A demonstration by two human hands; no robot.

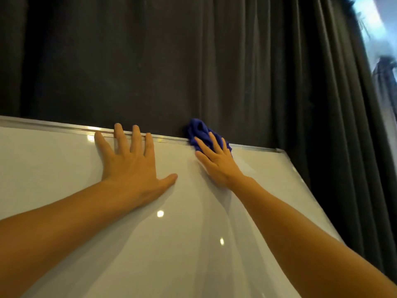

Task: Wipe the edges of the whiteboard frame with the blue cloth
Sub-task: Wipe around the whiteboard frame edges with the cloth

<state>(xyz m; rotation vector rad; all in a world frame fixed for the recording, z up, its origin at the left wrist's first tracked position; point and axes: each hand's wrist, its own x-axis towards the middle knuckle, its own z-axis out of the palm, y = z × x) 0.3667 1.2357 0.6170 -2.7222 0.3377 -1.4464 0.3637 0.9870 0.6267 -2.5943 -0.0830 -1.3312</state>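
Note:
A white whiteboard with a thin silver frame fills the lower half of the view. The blue cloth is bunched on the top frame edge, right of centre. My right hand presses flat on the cloth, fingers spread over it, holding it against the frame. My left hand lies flat on the board to the left, fingers apart, with its fingertips reaching over the top frame edge. It holds nothing.
A dark grey curtain hangs behind and to the right of the board. The board's top right corner is near my right hand. A bright window strip shows at the far right.

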